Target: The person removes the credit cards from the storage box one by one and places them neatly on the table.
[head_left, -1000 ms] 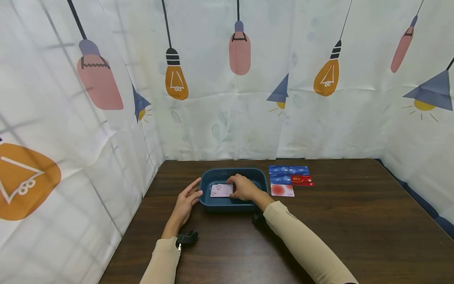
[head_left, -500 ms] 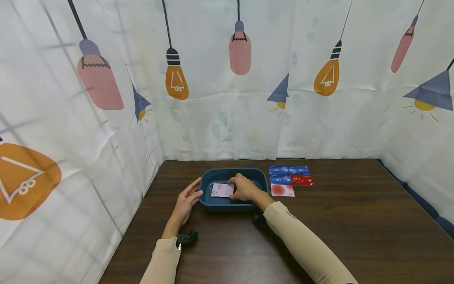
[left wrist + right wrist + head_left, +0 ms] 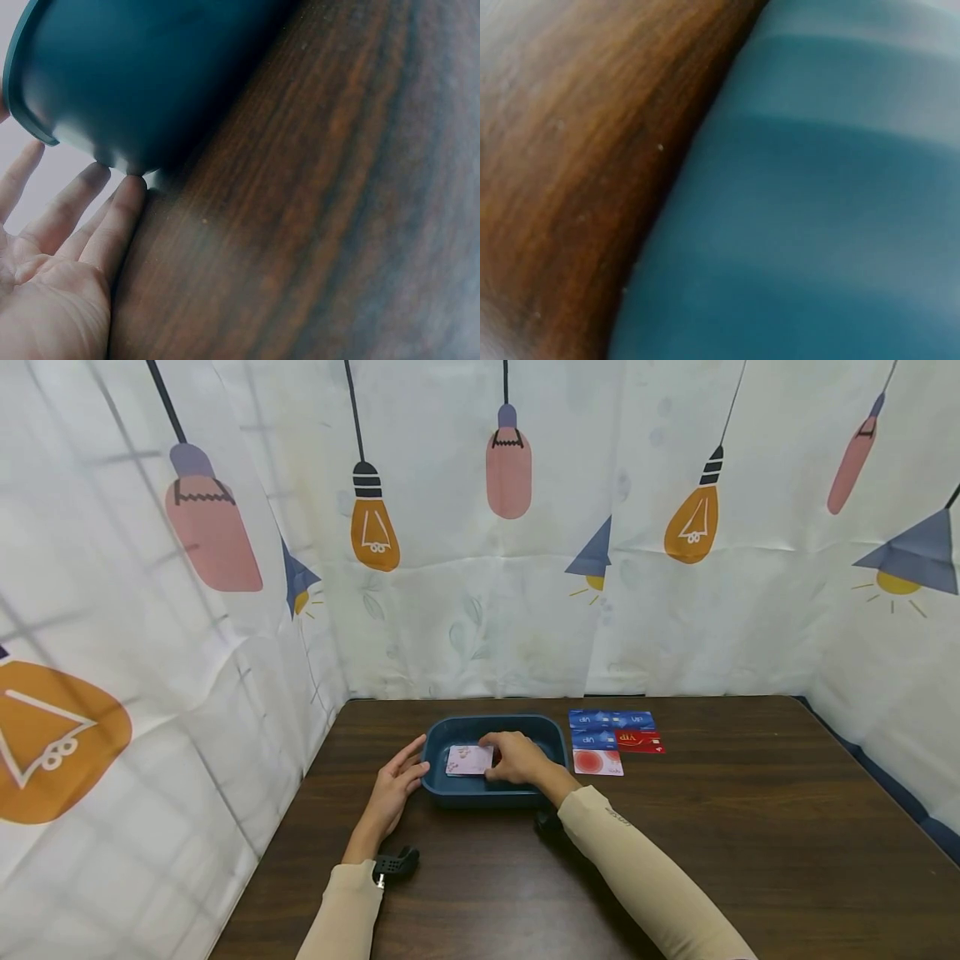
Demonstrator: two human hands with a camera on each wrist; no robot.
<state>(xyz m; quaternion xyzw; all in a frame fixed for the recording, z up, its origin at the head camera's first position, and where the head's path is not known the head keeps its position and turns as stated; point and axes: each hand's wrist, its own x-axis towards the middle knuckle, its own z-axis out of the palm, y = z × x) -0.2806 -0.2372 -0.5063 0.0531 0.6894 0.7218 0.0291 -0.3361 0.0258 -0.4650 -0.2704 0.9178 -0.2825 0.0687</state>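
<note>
A dark blue-green plastic bin (image 3: pixel 491 800) stands on the table. Inside it lies a pale pink patterned card (image 3: pixel 469 760), with the edge of another card showing beneath. My right hand (image 3: pixel 517 760) reaches over the near right rim and pinches the pink card's right end between thumb and fingers. On the bin's left side, my left hand (image 3: pixel 392 789) rests its fingertips against the wall, fingers nearly straight. The left wrist view shows those fingers (image 3: pixel 120 217) touching the bin's outer wall. Only the bin's side (image 3: pixel 802 210) and the table fill the right wrist view.
Right of the bin, several cards lie in rows on the brown wooden table (image 3: pixel 720 843): blue cards (image 3: pixel 592 719), a red card (image 3: pixel 640 742) and a white card with a pink circle (image 3: pixel 597 762). A lamp-patterned curtain (image 3: pixel 465 610) hangs behind and at both sides.
The pink card has shifted very slightly within the bin together with my right fingers. My left hand, the bin and the cards on the table have stayed in place.
</note>
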